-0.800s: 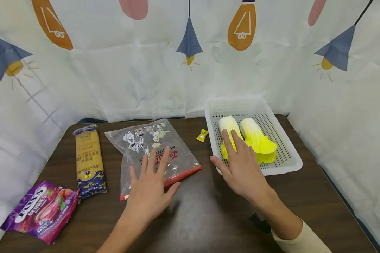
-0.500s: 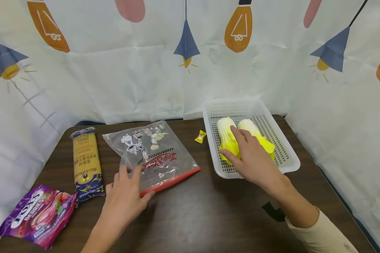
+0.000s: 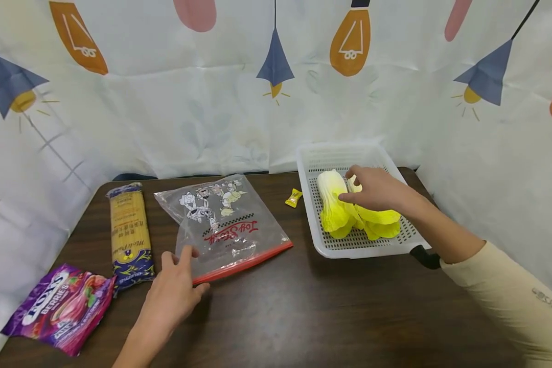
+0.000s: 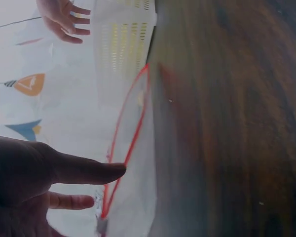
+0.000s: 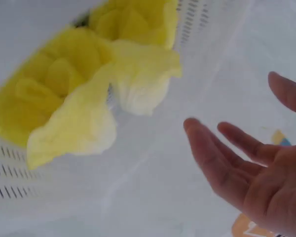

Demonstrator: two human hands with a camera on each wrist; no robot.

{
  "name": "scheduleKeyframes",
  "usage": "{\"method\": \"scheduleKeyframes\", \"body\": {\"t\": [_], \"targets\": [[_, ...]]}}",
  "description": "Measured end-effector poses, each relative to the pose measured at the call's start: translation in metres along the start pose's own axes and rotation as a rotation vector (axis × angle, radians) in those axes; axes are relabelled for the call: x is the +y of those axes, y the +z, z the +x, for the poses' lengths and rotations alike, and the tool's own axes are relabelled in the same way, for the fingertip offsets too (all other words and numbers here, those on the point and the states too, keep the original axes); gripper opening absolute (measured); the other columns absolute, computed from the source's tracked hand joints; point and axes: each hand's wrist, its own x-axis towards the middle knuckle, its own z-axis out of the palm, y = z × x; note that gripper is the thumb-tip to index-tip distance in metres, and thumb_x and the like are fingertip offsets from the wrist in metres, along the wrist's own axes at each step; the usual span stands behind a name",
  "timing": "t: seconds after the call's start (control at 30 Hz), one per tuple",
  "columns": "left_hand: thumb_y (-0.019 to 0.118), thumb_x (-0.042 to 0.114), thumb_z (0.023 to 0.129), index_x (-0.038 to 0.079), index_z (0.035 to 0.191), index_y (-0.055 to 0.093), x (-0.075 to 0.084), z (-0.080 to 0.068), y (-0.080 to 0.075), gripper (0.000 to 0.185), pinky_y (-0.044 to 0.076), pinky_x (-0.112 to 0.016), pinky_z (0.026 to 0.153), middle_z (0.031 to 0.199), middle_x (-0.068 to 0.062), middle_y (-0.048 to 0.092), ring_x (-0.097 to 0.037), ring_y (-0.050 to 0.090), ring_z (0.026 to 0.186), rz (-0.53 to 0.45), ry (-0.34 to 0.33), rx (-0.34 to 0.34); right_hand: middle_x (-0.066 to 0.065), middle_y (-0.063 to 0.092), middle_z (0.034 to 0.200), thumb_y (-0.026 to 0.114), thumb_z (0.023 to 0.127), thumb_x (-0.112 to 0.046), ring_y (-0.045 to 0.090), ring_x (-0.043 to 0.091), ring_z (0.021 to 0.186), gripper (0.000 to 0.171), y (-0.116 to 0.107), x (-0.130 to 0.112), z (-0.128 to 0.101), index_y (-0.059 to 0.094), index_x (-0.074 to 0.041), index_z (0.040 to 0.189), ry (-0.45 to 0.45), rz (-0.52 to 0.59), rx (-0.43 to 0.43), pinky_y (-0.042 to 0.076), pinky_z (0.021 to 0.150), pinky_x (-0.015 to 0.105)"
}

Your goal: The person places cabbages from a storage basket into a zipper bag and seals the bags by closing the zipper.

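My left hand (image 3: pixel 175 289) is over the near left corner of a clear zip bag (image 3: pixel 227 230) with cartoon figures and a red zip edge. In the left wrist view its thumb (image 4: pixel 96 170) overlaps the red edges, which bow slightly apart; the fingers are loosely bent. Over a white basket (image 3: pixel 423 232) hovers my right hand (image 3: pixel 379 189), thumb and fingers apart with nothing between them. Two napa cabbages, the left cabbage (image 3: pixel 332 197) and the right cabbage (image 3: pixel 382 222), lie side by side in the basket. The right hand partly covers the right one.
A pack of spaghetti (image 3: pixel 130 230) and a purple Fox's Berries candy bag (image 3: pixel 60 306) lie on the left of the dark wooden table (image 3: pixel 294 317). One small yellow wrapped candy (image 3: pixel 293 198) sits between zip bag and basket. A patterned curtain (image 3: pixel 230 117) closes off the back and sides.
My left hand has moved left and nearer, from over the middle of the zip bag to its near left corner. My right hand has shifted right, from the left cabbage to above the right one.
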Motion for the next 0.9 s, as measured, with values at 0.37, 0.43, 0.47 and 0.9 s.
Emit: {"method": "scheduleKeyframes", "body": {"t": [0.37,0.43,0.47,0.9], "targets": [[0.078,0.012,0.088,0.004,0.119,0.053,-0.011,0.005,0.0,0.041,0.052,-0.049,0.061,0.122,-0.037,0.038,-0.037,0.058,0.071,-0.009,0.024,0.056,0.025,0.063,0.121,0.07,0.097,-0.038,0.07,0.038,0.1,0.071,-0.005,-0.003,0.05,0.038,0.005,0.145,0.193,-0.002,-0.241,0.065,0.081,0.044],[0.075,0.011,0.089,0.005,0.115,0.055,-0.011,0.005,0.0,0.033,0.05,-0.045,0.059,0.123,-0.036,0.038,-0.036,0.057,0.071,-0.017,0.023,0.059,0.026,0.06,0.126,0.07,0.096,-0.038,0.069,0.04,0.104,0.077,-0.001,-0.003,0.059,0.033,0.005,0.148,0.223,0.004,-0.272,0.065,0.08,0.044],[0.074,0.011,0.09,0.005,0.113,0.056,-0.011,0.004,0.0,0.029,0.049,-0.044,0.058,0.122,-0.034,0.039,-0.035,0.056,0.071,-0.023,0.025,0.066,0.028,0.059,0.129,0.07,0.096,-0.038,0.07,0.041,0.105,0.079,0.001,-0.002,0.062,0.031,0.006,0.149,0.236,0.006,-0.29,0.066,0.079,0.044],[0.072,0.013,0.088,0.009,0.089,0.071,-0.005,0.003,-0.007,0.005,0.046,-0.04,0.061,0.112,-0.019,0.055,-0.032,0.056,0.079,-0.059,0.037,0.295,0.031,0.055,0.132,0.079,0.089,-0.042,0.075,0.041,0.094,0.095,0.024,0.006,0.086,0.02,0.003,0.148,0.361,0.061,-0.418,0.066,0.073,0.045]]}}
